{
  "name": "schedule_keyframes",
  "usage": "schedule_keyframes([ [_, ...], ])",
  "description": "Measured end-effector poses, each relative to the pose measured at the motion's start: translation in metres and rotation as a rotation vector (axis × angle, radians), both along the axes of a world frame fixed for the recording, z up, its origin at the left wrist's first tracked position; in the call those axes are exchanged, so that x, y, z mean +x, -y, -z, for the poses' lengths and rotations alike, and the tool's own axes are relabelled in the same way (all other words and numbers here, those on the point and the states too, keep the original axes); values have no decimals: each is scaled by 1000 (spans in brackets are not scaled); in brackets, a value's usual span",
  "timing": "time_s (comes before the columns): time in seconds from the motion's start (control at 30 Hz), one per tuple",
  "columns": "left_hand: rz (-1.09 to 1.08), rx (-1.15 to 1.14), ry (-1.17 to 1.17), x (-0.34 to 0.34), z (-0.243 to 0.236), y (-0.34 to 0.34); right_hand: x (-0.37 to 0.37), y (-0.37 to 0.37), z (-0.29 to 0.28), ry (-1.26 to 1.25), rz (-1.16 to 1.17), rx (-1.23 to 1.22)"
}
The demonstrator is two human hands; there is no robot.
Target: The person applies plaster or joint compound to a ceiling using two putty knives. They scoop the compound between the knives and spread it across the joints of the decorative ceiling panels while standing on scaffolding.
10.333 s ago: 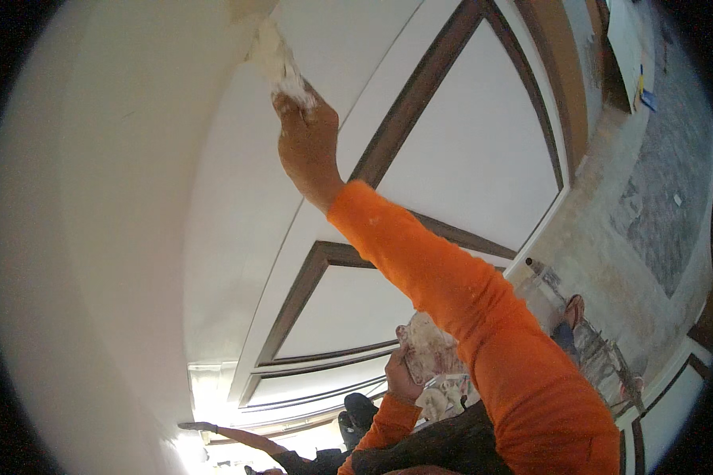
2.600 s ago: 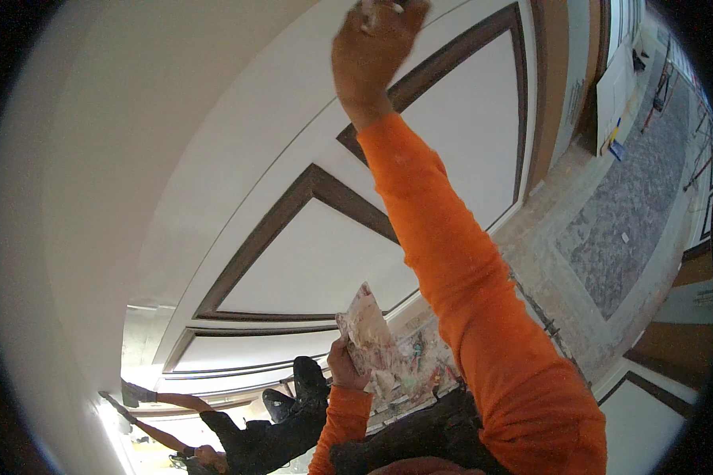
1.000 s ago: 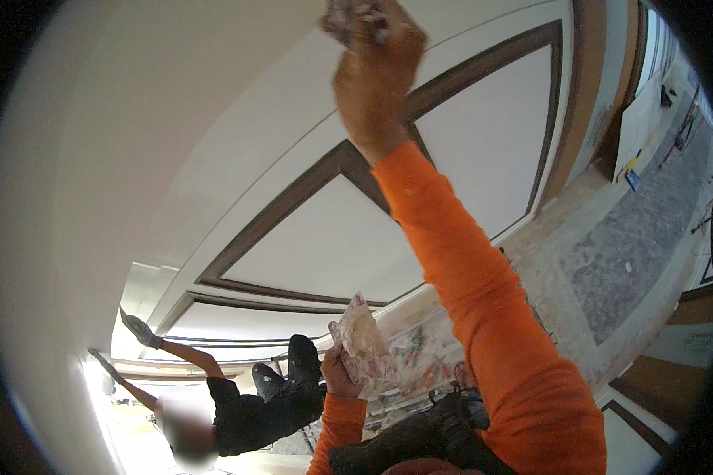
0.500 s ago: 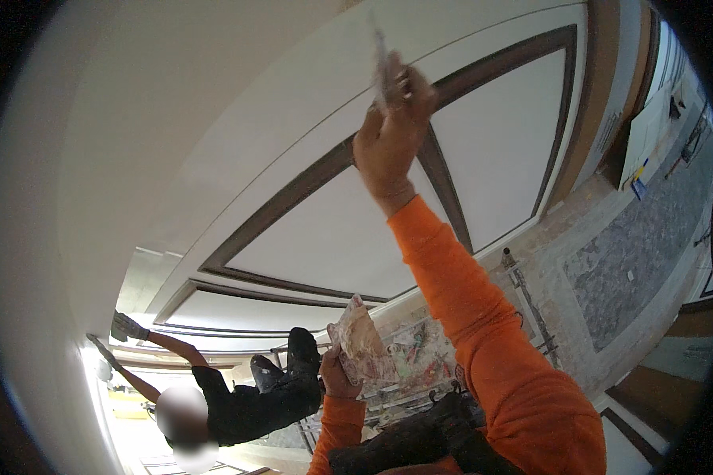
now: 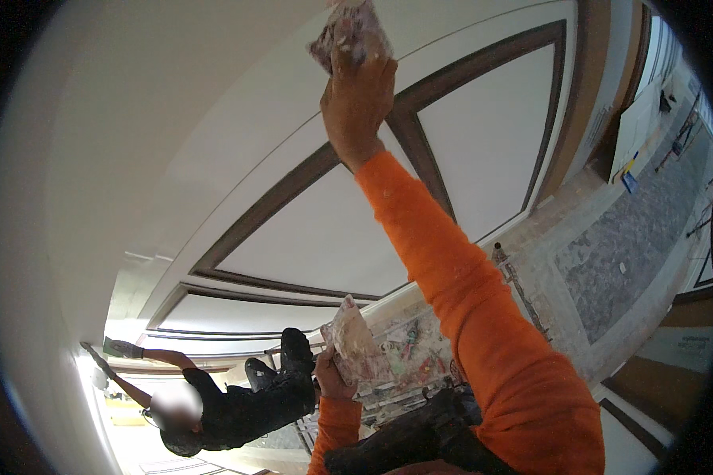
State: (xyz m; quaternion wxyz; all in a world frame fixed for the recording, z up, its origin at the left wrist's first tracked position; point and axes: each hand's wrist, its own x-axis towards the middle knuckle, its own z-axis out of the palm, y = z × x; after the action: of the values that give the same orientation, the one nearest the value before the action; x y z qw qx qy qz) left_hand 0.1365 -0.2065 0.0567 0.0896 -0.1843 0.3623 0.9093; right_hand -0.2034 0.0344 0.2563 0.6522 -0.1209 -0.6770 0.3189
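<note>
Raised high in front of me, my right hand (image 5: 358, 107) grips a wide putty knife (image 5: 369, 38). Its broad face is smeared with pale putty, and it is held up near the smooth white surface (image 5: 238, 71); whether it touches is unclear. Low in the middle, my left hand (image 5: 335, 377) is closed on the edge of a flat putty-smeared plate (image 5: 352, 336) with a pale lump of putty on it. The left fingers are partly hidden by the plate.
White panels with dark moulding (image 5: 309, 226) line the wall. At the lower left a co-worker in dark clothes (image 5: 245, 412) reaches up with gloved hands. Beneath me lies a cluttered, putty-stained platform (image 5: 412, 348); a grey floor covering (image 5: 626, 253) spreads at the right.
My right hand has moved up and left, and the putty knife has turned from edge-on to show its broad face. My left hand still holds the plate. The co-worker's near hand has shifted slightly.
</note>
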Motion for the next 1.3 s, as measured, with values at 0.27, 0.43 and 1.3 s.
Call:
schedule_keyframes([
  [0.27,-22,27,-8,-4,-10,-8,56,-15,19,-304,-278,-145],
  [0.43,-55,74,19,7,2,7,48,-93,-20,-235,164,166],
  [1.3,-122,122,9,29,16,38,1,78,1,-376,-134,168],
])
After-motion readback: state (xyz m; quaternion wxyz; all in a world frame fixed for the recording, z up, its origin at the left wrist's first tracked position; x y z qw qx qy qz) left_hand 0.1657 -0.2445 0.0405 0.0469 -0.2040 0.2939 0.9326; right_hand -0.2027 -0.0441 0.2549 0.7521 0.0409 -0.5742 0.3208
